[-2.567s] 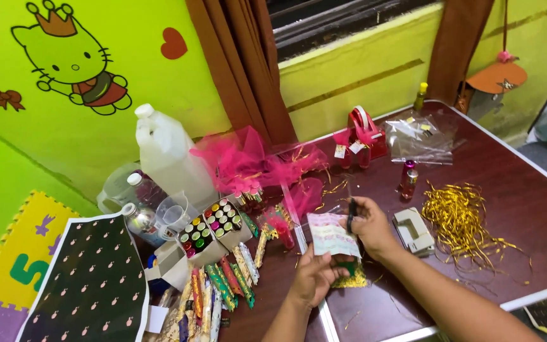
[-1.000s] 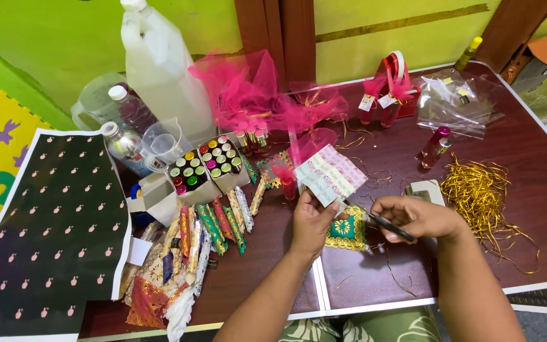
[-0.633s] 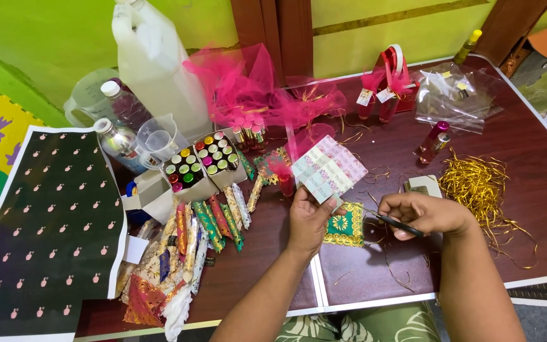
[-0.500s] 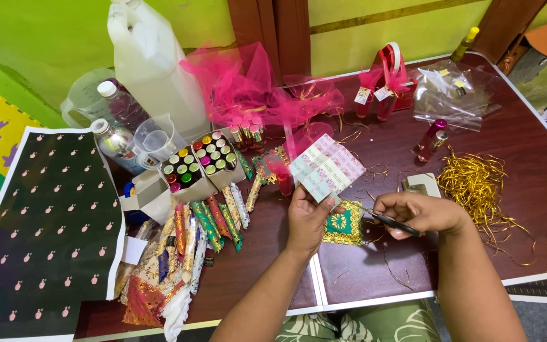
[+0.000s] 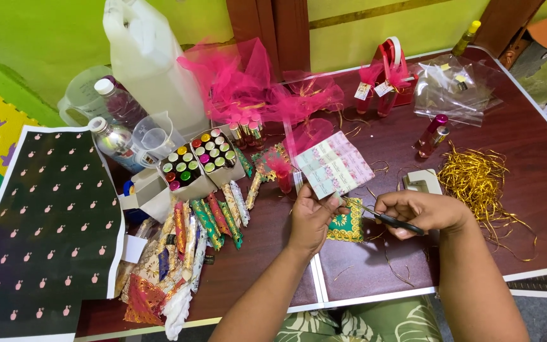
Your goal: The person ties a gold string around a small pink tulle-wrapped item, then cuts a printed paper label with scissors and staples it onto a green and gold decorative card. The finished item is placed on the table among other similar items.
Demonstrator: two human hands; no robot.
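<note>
My left hand (image 5: 311, 216) holds up a sheet of small pink and white floral labels (image 5: 335, 164) by its lower edge, above the brown table (image 5: 533, 171). A pair of black-handled scissors (image 5: 384, 217) is gripped in my right hand (image 5: 420, 212), the blades pointing left toward the sheet's lower corner. Under my hands lies a green and gold patterned pouch (image 5: 347, 226). A white stapler-like tool (image 5: 423, 183) sits just behind my right hand.
Pink tulle (image 5: 254, 85), a box of small coloured vials (image 5: 201, 161), rolled fabric pouches (image 5: 213, 215), a large white jug (image 5: 147, 57) and bottles crowd the left. Gold shredded ribbon (image 5: 476, 177) lies right. A black patterned sheet (image 5: 39, 228) hangs off the left edge.
My left hand lifted the label sheet from the table and tilted it up. My right hand brought the scissors in toward the sheet's lower edge.
</note>
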